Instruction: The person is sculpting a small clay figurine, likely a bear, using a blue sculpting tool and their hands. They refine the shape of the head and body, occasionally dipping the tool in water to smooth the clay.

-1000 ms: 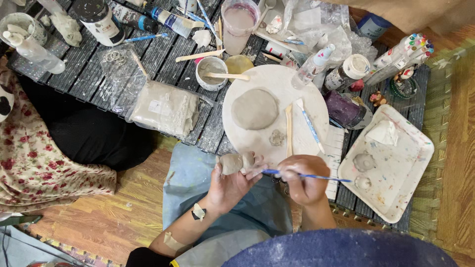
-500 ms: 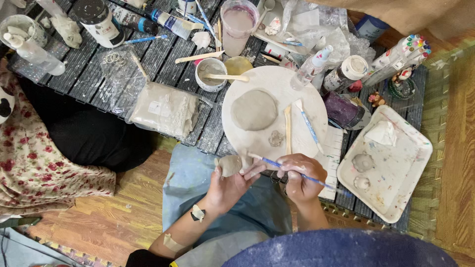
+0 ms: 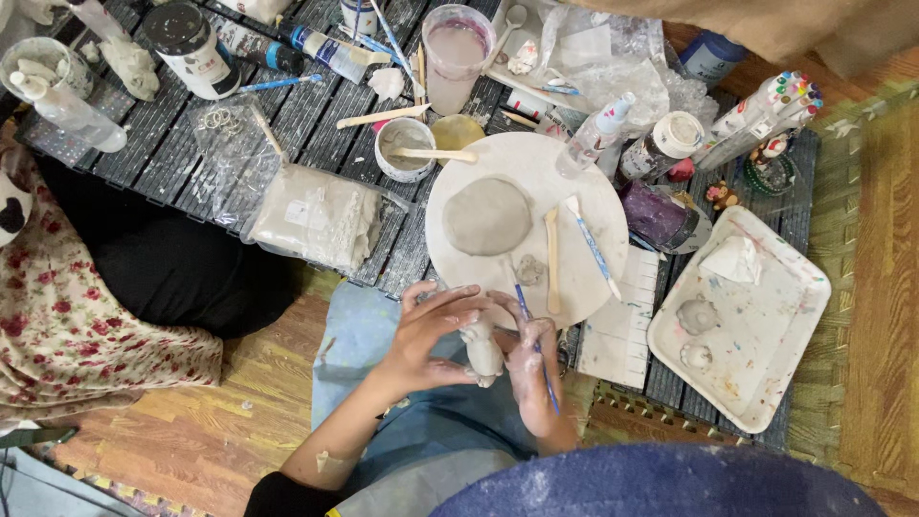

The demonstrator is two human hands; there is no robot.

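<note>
Head view: the left hand (image 3: 426, 335) wraps its grip around a grey clay piece (image 3: 481, 349), pressed against the right hand (image 3: 529, 369), whose grip pinches a thin blue tool (image 3: 536, 345). Just beyond both grips, a round white board (image 3: 593, 191) carries a flat clay disc (image 3: 486, 216) on the bench (image 3: 172, 153).

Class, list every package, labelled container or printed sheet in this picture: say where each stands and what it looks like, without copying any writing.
Clay bag: clear plastic, pale grey clay, on table left of the round board.
Jar: white, black lid, labelled, top left.
Tube: blue and white, lying near top centre.
Marker pack: white barrels, coloured caps, top right.
Printed sheet: white, lined, between board and white tray.
Left hand and right hand hold a clay lump.
</note>
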